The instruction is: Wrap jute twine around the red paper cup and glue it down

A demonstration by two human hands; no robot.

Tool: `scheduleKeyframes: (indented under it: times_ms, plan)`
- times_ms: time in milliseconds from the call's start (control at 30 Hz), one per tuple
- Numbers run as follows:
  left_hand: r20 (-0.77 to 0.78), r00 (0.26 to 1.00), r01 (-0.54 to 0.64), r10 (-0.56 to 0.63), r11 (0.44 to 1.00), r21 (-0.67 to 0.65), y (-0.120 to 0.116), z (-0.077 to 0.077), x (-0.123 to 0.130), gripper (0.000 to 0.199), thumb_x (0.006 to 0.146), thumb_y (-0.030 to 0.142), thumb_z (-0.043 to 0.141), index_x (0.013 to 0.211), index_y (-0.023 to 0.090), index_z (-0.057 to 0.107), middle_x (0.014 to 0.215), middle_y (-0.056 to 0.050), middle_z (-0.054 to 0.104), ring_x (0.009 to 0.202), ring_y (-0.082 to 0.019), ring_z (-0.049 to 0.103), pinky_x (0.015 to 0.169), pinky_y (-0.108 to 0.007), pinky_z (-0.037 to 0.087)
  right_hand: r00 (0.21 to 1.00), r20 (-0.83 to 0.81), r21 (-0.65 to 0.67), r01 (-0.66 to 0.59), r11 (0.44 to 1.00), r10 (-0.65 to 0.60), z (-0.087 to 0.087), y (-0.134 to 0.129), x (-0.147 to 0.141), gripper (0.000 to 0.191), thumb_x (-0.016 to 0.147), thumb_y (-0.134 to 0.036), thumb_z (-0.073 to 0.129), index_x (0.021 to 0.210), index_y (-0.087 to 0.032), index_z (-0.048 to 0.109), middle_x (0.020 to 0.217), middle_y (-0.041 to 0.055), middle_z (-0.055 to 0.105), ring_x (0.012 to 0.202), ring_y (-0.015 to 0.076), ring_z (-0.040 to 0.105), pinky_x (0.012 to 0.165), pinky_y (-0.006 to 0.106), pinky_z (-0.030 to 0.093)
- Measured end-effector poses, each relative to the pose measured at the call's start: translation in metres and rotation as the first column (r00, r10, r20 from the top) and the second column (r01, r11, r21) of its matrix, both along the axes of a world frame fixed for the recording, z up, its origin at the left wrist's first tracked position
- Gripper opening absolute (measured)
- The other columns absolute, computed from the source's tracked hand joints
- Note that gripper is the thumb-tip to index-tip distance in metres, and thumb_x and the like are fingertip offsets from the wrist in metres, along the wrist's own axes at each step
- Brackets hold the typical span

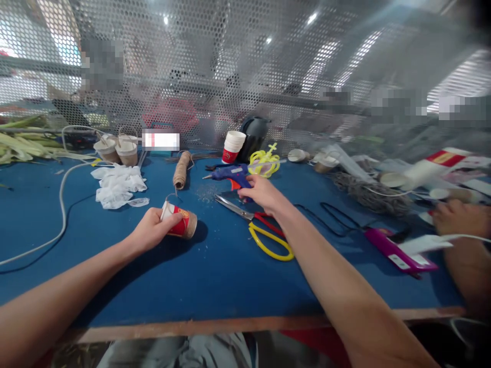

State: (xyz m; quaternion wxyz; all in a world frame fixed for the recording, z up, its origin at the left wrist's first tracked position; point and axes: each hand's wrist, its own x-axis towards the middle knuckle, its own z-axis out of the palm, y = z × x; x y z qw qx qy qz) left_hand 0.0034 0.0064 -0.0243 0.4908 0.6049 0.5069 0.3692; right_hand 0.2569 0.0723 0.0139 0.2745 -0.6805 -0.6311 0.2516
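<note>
My left hand is closed around a red and white paper cup, tilted on its side above the blue table. Brown twine wraps the cup's right-hand end, and a strand runs up to the twine roll. Farther right, my right hand grips the handle of a blue glue gun, its nozzle pointing left; whether it rests on the table I cannot tell. Scissors with one red and one yellow handle lie beneath my right wrist, blades slightly apart.
Behind stand stacked paper cups and a dark jug. White gloves lie left, near twine-covered cups. A purple power strip sits right, beside another person's hand. A perforated metal screen borders the table's back.
</note>
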Motion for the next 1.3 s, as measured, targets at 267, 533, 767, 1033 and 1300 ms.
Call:
scheduleKeyframes:
  times_ms: [267, 533, 767, 1033, 1300]
  plan:
    - [0.04, 0.999, -0.013, 0.014, 1.0, -0.028, 0.003, -0.001, 0.0, 0.033, 0.064, 0.044, 0.057, 0.052, 0.014, 0.051, 0.045, 0.004, 0.043, 0.045, -0.007, 0.032, 0.044, -0.021, 0.025, 0.87, -0.422, -0.094, -0.322, 0.942, 0.255, 0.024, -0.066, -0.019, 0.02, 0.073, -0.017, 0.06, 0.09, -0.015, 0.049, 0.073, 0.0065, 0.067, 0.061, 0.0165, 0.065, 0.056, 0.028, 0.053]
    - [0.042, 0.996, -0.077, 0.08, 0.995, -0.056, 0.005, 0.002, 0.0, 0.035, 0.064, 0.045, 0.057, 0.048, 0.015, 0.047, 0.044, 0.005, 0.04, 0.043, -0.006, 0.029, 0.042, -0.02, 0.022, 0.781, -0.589, -0.135, -0.351, 0.927, 0.21, 0.013, -0.067, -0.014, 0.011, 0.071, -0.018, 0.06, 0.081, -0.013, 0.059, 0.063, 0.0019, 0.063, 0.056, 0.0106, 0.059, 0.052, 0.021, 0.046]
    - [0.013, 0.999, -0.048, 0.048, 0.998, -0.049, 0.007, -0.004, -0.004, 0.035, 0.069, 0.046, 0.054, 0.055, 0.014, 0.051, 0.047, 0.004, 0.044, 0.045, -0.008, 0.034, 0.045, -0.021, 0.024, 0.8, -0.499, -0.048, -0.41, 0.911, 0.334, 0.014, -0.078, -0.025, 0.019, 0.076, -0.032, 0.057, 0.079, -0.013, 0.062, 0.046, -0.003, 0.054, 0.041, 0.0084, 0.047, 0.044, 0.022, 0.04]
    - [0.062, 0.997, -0.037, 0.041, 0.997, -0.066, 0.007, -0.003, -0.002, 0.033, 0.07, 0.043, 0.055, 0.061, 0.012, 0.059, 0.05, 0.002, 0.051, 0.045, -0.008, 0.037, 0.045, -0.021, 0.026, 0.92, -0.116, 0.003, -0.378, 0.926, 0.375, 0.014, -0.09, -0.036, 0.018, 0.073, -0.029, 0.057, 0.058, -0.019, 0.055, 0.039, -0.0049, 0.048, 0.036, 0.0103, 0.048, 0.04, 0.023, 0.038]
    - [0.062, 0.997, -0.049, 0.054, 0.996, -0.081, 0.006, 0.0, -0.001, 0.03, 0.068, 0.04, 0.057, 0.058, 0.012, 0.059, 0.047, 0.004, 0.047, 0.044, -0.007, 0.034, 0.043, -0.02, 0.024, 0.909, 0.015, 0.06, -0.417, 0.907, 0.417, 0.013, -0.09, -0.038, 0.024, 0.075, -0.026, 0.055, 0.052, -0.021, 0.05, 0.042, -0.0041, 0.049, 0.041, 0.012, 0.049, 0.047, 0.026, 0.039]
